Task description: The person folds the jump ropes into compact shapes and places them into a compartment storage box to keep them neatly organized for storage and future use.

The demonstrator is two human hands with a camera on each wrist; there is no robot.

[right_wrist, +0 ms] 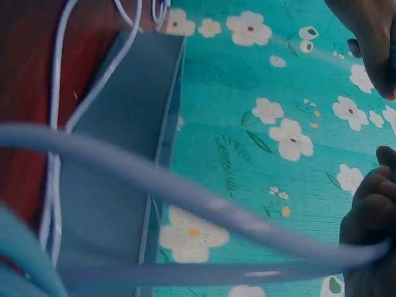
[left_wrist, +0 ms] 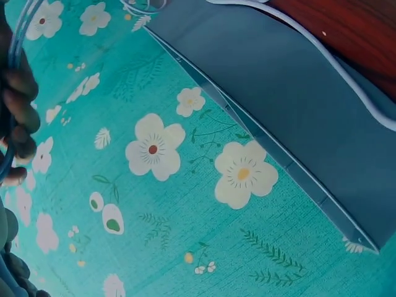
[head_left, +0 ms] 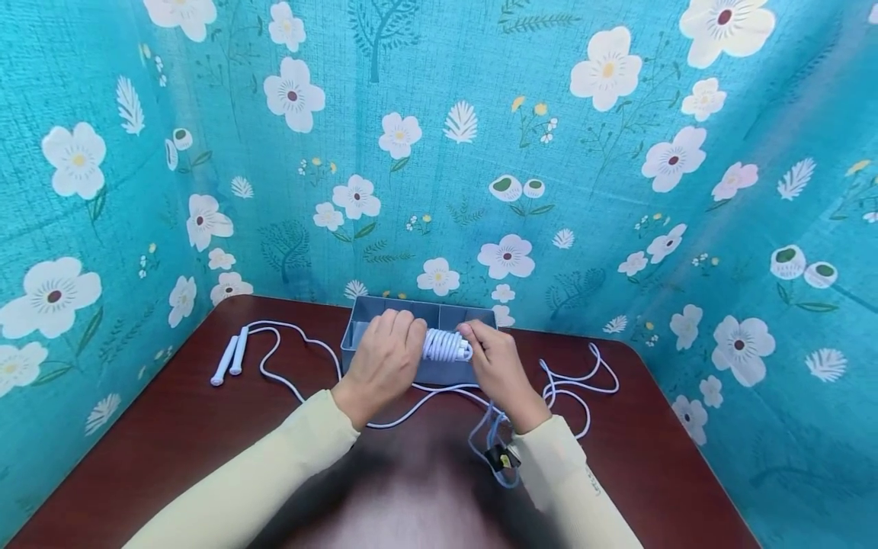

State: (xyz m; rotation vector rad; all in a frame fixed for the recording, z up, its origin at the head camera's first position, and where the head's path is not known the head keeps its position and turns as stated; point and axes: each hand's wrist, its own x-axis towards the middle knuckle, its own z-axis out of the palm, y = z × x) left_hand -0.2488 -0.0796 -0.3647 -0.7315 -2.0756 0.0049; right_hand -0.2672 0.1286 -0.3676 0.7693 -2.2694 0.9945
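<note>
In the head view, a white jump rope wound into a tight bundle is held above the grey box, between my two hands. My left hand grips the bundle's left end with its fingers curled over it. At the other end, my right hand has curled fingers and a raised thumb close to the coils. Two strands of cord run into the curled fingers at the right edge of the right wrist view. White handle ends show at the bundle's right end. The left wrist view catches only dark fingers beside blurred strands.
Behind the hands stands a grey divided box. Two white jump rope handles lie on the dark red table, their cord trailing rightward. More cord loops at right. Bluish cord with a small dark object is near the right wrist.
</note>
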